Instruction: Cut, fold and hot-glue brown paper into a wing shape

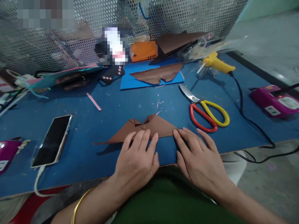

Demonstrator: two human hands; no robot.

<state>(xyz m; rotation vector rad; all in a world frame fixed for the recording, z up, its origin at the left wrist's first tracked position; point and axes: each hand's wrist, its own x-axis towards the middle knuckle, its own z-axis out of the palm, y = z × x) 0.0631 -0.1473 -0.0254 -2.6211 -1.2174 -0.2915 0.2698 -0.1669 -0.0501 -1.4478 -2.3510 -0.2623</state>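
Head view is showing both hands working a folded brown paper piece (pixel 149 129) lying flat on the blue table (pixel 105 105), close to the near edge. The left hand (pixel 136 160) is pressing down with its fingers (pixel 140 140) spread flat over the paper's lower edge, released rather than gripping. The right hand (pixel 198 158) is lying open too, its fingertips (pixel 177 133) touching the paper's right corner, seemingly pinning it, though whether they are pinching a flap is hard to tell from here.

Red and yellow scissors (pixel 206 113) are sitting just beside the right hand, blades pointing away. A yellow glue gun (pixel 217 63) is resting further back, its cord trailing off the table's right side. A phone (pixel 52 140) is lying well apart on the left, and more brown paper is sitting on a blue sheet (pixel 130 77) behind.

The risk here: the paper is sitting near the table edge, so uneven pressure from either hand could skew the crease or slide the piece toward the lap. A wide sweep of the right hand might also knock the scissors.
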